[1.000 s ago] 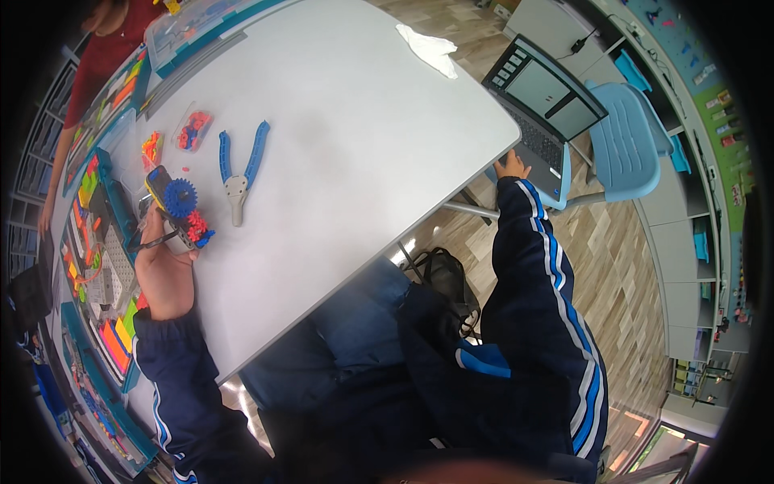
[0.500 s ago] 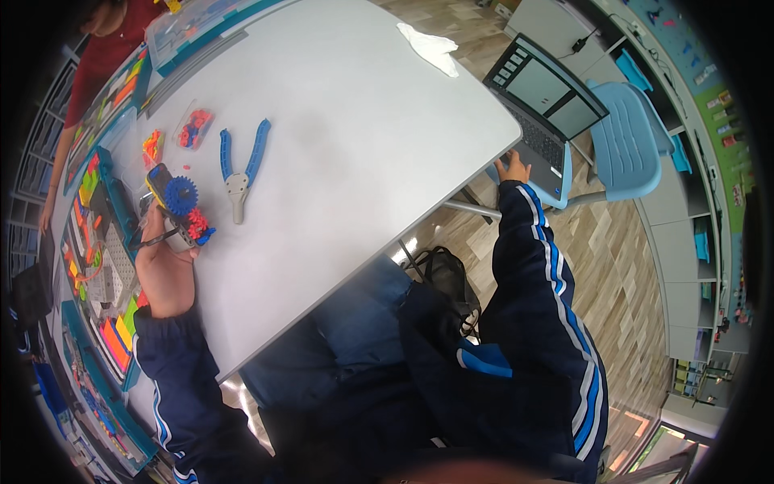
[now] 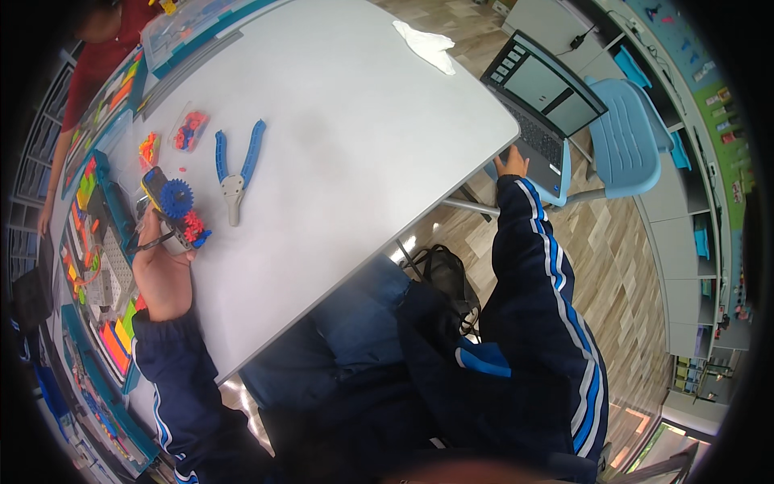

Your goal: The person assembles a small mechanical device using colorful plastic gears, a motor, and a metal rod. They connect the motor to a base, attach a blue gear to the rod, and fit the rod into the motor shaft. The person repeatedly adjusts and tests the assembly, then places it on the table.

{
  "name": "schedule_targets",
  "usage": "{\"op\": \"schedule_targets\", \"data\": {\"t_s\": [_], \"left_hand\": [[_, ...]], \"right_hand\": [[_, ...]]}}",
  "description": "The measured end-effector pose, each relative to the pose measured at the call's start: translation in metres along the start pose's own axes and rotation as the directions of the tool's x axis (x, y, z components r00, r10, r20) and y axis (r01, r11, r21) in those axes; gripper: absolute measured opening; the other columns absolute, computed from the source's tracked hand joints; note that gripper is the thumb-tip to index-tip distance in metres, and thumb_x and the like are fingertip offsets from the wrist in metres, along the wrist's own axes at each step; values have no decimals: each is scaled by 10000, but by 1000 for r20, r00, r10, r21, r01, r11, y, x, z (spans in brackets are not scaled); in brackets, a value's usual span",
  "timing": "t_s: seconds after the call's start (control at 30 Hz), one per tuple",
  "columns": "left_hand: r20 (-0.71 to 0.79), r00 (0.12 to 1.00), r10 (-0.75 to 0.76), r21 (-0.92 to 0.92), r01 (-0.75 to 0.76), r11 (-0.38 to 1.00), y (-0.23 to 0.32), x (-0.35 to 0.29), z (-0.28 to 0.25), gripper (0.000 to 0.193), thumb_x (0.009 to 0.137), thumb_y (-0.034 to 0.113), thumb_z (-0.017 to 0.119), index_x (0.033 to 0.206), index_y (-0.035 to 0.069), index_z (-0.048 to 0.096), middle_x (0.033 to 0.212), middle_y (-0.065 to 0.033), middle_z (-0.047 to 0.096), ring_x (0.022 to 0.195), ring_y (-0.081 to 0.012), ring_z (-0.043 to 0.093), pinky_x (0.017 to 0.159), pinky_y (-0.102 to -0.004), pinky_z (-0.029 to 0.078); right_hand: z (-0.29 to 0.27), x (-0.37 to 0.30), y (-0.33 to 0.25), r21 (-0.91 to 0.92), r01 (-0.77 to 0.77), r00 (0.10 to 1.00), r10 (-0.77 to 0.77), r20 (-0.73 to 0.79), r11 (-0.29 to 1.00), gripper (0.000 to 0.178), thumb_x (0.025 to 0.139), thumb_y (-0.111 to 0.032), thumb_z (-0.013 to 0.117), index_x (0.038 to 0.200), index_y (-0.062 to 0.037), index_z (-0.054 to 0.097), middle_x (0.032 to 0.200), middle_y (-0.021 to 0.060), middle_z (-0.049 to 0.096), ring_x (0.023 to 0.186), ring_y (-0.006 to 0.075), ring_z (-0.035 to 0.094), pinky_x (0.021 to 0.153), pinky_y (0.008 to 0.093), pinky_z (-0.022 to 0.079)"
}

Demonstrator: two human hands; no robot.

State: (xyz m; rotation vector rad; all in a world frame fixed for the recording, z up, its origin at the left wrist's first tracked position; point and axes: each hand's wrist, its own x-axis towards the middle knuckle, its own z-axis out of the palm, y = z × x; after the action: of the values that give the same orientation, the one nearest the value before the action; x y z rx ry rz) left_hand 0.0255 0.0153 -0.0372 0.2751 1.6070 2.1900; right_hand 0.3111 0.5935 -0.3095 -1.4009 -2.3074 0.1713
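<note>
A building-set model carrying a large blue gear (image 3: pixel 176 196), a red gear (image 3: pixel 192 223) and grey parts rests in my left hand (image 3: pixel 165 274), at the left of the white table. The fingers of that hand are partly hidden behind the model. My right hand (image 3: pixel 513 164) lies at the near edge of an open laptop (image 3: pixel 540 137), holding nothing, fingers reaching over its edge. The laptop sits on a light blue chair seat beside the table. Right of the model lies a blue and grey plier-like tool (image 3: pixel 238 181) with its two blue arms spread.
A small clear box of red and blue pieces (image 3: pixel 190 131) and orange pieces (image 3: pixel 148 150) lie beyond the model. Trays of colourful parts (image 3: pixel 113 343) line the left side. White tissue (image 3: pixel 427 44) lies at the far table edge. A person in red (image 3: pixel 101 73) is at far left.
The whole view has shifted slightly. My left hand still holds the model, and my right hand stays by the laptop.
</note>
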Motion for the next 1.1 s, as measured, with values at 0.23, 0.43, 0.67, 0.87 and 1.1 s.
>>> {"op": "schedule_targets", "data": {"t_s": [0.23, 0.43, 0.67, 0.87, 1.1], "left_hand": [[-49, 998, 47, 162, -38, 986, -4, 0, 10, 295, 973, 193, 523, 1214, 22, 522, 1100, -82, 589, 840, -128, 612, 593, -261, 506], [-82, 990, 117, 218, -97, 971, -11, 3, 12, 332, 942, 215, 611, 1185, 21, 494, 1058, -97, 581, 850, -150, 618, 569, -284, 530], [-133, 984, 120, 247, -84, 965, -17, 7, 1, 431, 931, 261, 619, 1235, 10, 445, 1194, -141, 450, 797, -154, 583, 562, -283, 529], [-105, 975, 197, 578, -101, 810, -17, -6, 4, 588, 862, 273, 678, 1310, 3, 409, 1286, -256, 390, 1092, -335, 519, 980, -382, 435], [72, 996, 54, 588, -86, 804, 19, -61, -3, 728, 895, 301, 635, 1455, -3, 283, 1387, -314, 397, 1293, -320, 420, 1032, -353, 377]], "right_hand": [[-33, 8, -18, 113, 90, 974, -64, -217, 989, 461, 834, -287, 678, 1224, -69, 565, 1189, 142, 618, 1132, 321, 566, 1063, 482, 313], [-123, 1, -97, 472, 424, 853, -165, -496, 773, 293, 859, -23, 641, 1150, -25, 607, 1102, 127, 662, 1014, 221, 631, 917, 336, 468], [-217, -30, -206, 477, 581, 755, -219, -618, 659, 234, 930, -73, 582, 1143, 21, 605, 1097, 139, 655, 1019, 202, 598, 915, 313, 451], [-260, -69, -283, 562, 646, 750, -289, -595, 517, 227, 929, -71, 586, 1128, 36, 611, 1077, 132, 659, 1007, 197, 599, 944, 310, 433], [-269, -110, -381, 527, 786, 595, -627, -502, 324, 117, 907, -49, 599, 982, 12, 664, 980, 104, 677, 964, 237, 616, 951, 348, 423]]}}
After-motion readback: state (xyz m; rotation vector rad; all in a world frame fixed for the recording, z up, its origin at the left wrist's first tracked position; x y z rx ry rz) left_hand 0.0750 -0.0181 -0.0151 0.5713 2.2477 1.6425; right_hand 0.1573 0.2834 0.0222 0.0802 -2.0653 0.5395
